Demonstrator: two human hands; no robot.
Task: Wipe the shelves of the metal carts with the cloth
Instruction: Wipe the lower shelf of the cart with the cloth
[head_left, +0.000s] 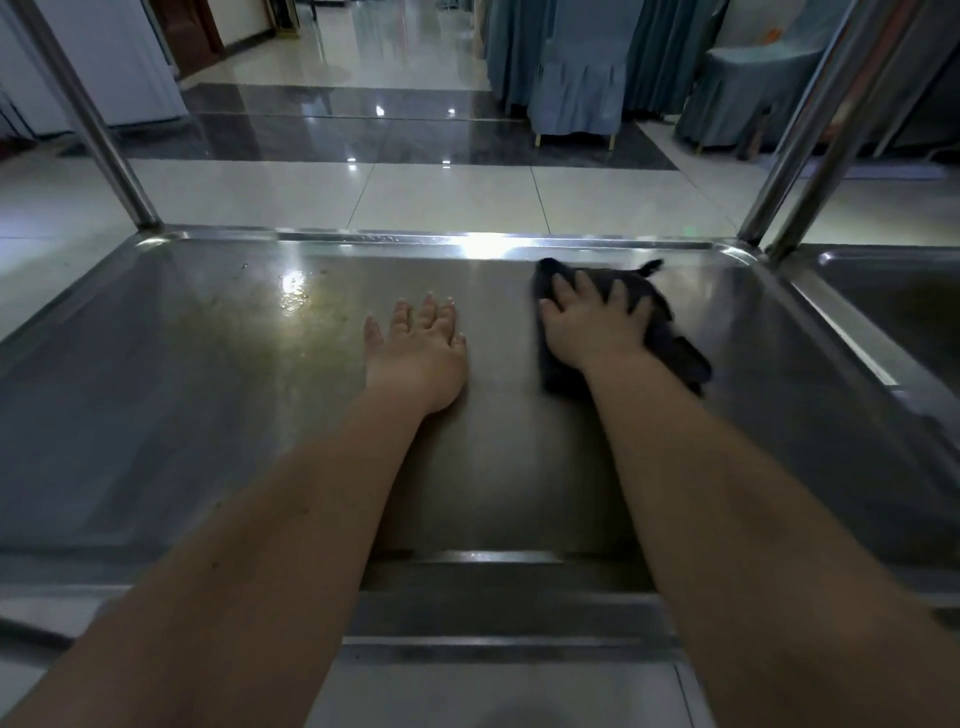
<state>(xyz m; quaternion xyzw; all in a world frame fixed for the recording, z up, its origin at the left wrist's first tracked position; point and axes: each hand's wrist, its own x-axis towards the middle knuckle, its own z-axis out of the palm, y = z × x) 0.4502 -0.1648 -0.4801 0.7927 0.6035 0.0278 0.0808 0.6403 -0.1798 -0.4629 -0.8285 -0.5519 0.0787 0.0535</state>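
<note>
**Wiping the cart shelf: right part under the cloth, left part not yet reached**

Head view. A stainless shelf (467, 241) of a metal cart is seen from above, framed by upright posts (98, 130) at its far corners. The dark cloth (670, 332) is laid flat on the far right part of the shelf, close to the back rim, and is pressed down by the right hand (592, 327). That hand's fingers (584, 286) are spread wide over the fabric rather than curled round it. The cloth is slightly blurred, so a wiping stroke is judged to be under way. The left hand (415, 353) is rested palm down on the bare metal just beside the cloth, its fingers straight and a little apart, with nothing held; it is taken to be a brace.

Progress on this shelf is judged to be partial. A yellowish, streaked film (249, 332) with a wet-looking glint is seen on the left half, which suggests that this area is not yet wiped. The metal round the cloth looks more even, though in the dim light its cleanness is hard to tell. The near strip under the forearms cannot be assessed. A second cart's shelf (893, 291) is partly seen at the right edge, and its state cannot be told. Beyond, a tiled floor (441, 197) and covered chairs (576, 88) are visible.
</note>
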